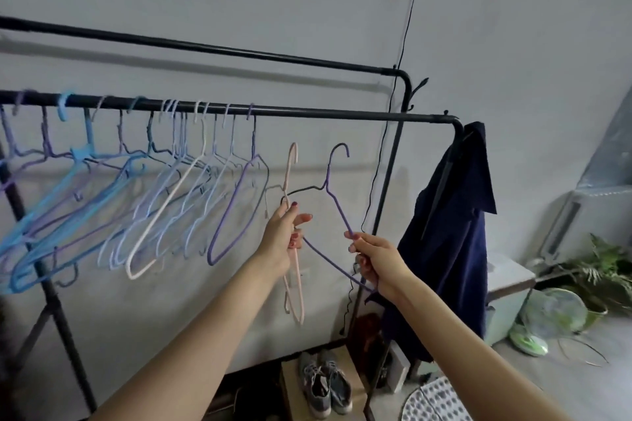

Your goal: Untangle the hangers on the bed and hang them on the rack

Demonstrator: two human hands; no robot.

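Pink hanger (293,215) and purple hanger (337,212) held below rack (342,113) — unhung

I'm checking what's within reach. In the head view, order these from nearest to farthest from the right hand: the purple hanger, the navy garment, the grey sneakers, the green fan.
1. Purple hanger: gripped by the right hand itself.
2. Navy garment: just to its right, draped on the rack's end.
3. Grey sneakers: on the floor, below and left.
4. Green fan: on the floor, far right.
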